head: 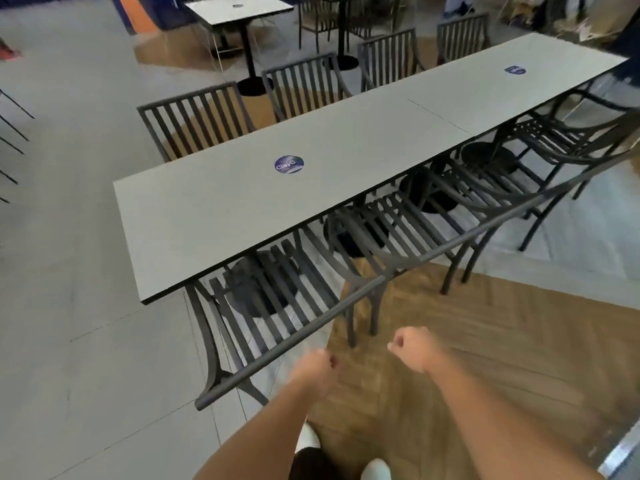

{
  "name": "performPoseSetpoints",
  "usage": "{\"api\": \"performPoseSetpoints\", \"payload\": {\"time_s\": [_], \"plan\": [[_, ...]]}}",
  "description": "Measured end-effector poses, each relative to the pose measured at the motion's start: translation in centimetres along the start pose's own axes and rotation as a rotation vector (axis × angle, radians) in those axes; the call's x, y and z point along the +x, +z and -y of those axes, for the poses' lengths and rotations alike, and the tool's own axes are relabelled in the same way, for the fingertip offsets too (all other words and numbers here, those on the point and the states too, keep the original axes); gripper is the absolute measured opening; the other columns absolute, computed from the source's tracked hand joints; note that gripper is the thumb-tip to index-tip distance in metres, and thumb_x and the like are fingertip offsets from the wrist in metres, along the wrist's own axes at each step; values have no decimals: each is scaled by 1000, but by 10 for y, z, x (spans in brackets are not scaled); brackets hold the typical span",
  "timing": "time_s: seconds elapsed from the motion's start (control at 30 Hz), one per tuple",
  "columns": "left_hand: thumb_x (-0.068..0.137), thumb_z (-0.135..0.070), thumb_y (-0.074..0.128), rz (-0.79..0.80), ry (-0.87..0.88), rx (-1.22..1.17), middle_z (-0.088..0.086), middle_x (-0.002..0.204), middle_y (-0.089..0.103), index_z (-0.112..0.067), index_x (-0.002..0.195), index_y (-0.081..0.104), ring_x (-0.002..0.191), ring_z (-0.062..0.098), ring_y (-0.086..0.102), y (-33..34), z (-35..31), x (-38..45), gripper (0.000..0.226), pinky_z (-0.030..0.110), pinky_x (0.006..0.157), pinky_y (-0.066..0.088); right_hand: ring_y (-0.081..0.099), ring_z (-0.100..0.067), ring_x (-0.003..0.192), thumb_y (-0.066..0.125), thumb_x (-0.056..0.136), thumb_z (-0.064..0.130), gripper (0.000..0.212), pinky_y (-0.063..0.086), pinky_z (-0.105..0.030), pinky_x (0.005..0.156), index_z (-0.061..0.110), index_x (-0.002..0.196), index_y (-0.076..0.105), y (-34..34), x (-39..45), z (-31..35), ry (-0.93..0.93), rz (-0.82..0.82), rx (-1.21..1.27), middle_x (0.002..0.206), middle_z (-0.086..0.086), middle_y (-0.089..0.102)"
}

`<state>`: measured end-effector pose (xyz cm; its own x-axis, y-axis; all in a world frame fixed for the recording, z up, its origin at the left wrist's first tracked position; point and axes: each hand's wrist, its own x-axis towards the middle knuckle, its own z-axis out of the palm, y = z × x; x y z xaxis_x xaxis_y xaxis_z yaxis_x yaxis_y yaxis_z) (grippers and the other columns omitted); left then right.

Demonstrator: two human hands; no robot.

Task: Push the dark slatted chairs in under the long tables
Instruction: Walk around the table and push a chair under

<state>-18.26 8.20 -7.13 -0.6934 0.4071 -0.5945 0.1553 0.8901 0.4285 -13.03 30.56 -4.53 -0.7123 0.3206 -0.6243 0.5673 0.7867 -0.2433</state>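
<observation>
A long grey table (221,216) runs from front left to back right, joined to a second one (485,88). Several dark slatted chairs stand along both long sides. The nearest chair (277,337) on my side has its seat under the table top and its back rail facing me. The chair beside it (433,251) is likewise tucked in. My left hand (313,370) is curled into a fist just behind the nearest chair's back rail, not gripping it. My right hand (412,346) is also fisted, apart from the rail, over the wooden floor.
Far-side chairs (197,123) stand tucked against the opposite table edge. A small pedestal table (239,12) and more chairs stand behind. Round stickers (289,164) lie on the table tops. Grey tiles spread to the left, wood floor (485,341) to the right.
</observation>
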Motion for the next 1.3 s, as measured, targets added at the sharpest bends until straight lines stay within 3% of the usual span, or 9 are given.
{"api": "performPoseSetpoints", "payload": {"time_s": [0.1,0.2,0.33,0.5,0.6,0.77,1.0,1.13,1.3], "plan": [[105,-33,42,-67,-33,-63,-4,82,61,-17,103,67,69,14,55,-17,22,-3,30,29,59,42,61,-21,99,52,101,47,22,48,-35,78,29,97,65,-5,6,33,-75,1,-49,96,3,65],[105,-37,42,-127,-56,-97,-3,72,60,-20,90,64,60,14,53,-30,49,-2,32,32,57,44,61,-22,101,50,102,47,27,52,-38,85,27,104,67,-6,14,65,-114,9,-102,104,1,65],[106,-39,43,-194,-67,-174,-2,78,66,-25,104,69,62,14,59,-51,78,0,30,32,58,49,62,-21,98,47,103,47,27,54,-40,88,26,103,66,-10,26,102,-167,-14,-121,102,1,65],[106,-35,47,-249,-96,-243,-9,83,66,-29,106,69,75,10,65,-71,113,-2,23,29,74,56,62,-13,82,49,101,47,23,56,-38,80,30,96,65,-7,42,134,-244,-71,-92,88,8,67],[104,-39,51,-206,-131,-267,-9,92,68,-28,114,70,85,9,66,-69,132,-4,24,31,85,58,63,-15,96,54,101,44,24,55,-35,86,27,114,65,-1,50,145,-280,-60,-141,105,7,68],[93,-52,69,-122,-173,-322,-12,108,68,-30,125,66,93,6,65,-53,153,-8,39,24,85,54,53,-19,120,64,95,46,44,46,-35,101,25,134,58,13,66,153,-311,43,-230,128,4,54],[96,-35,65,-114,-239,-190,-2,111,65,-29,125,61,99,17,63,-33,157,-3,30,32,91,54,45,-21,133,70,91,43,64,34,-35,114,25,147,46,27,93,149,-409,74,-459,142,3,51],[101,-32,57,-171,-296,-111,-3,118,65,-30,128,59,107,18,61,-19,162,3,28,33,97,49,44,-21,136,65,94,42,57,26,-33,117,24,144,46,31,109,147,-485,83,-655,143,2,52],[104,-29,52,-243,-351,-39,-6,122,66,-34,134,58,108,18,62,-12,166,10,31,31,96,49,53,-21,126,49,98,24,36,37,-34,109,23,134,54,39,118,141,-531,-14,-712,132,2,61]]}}
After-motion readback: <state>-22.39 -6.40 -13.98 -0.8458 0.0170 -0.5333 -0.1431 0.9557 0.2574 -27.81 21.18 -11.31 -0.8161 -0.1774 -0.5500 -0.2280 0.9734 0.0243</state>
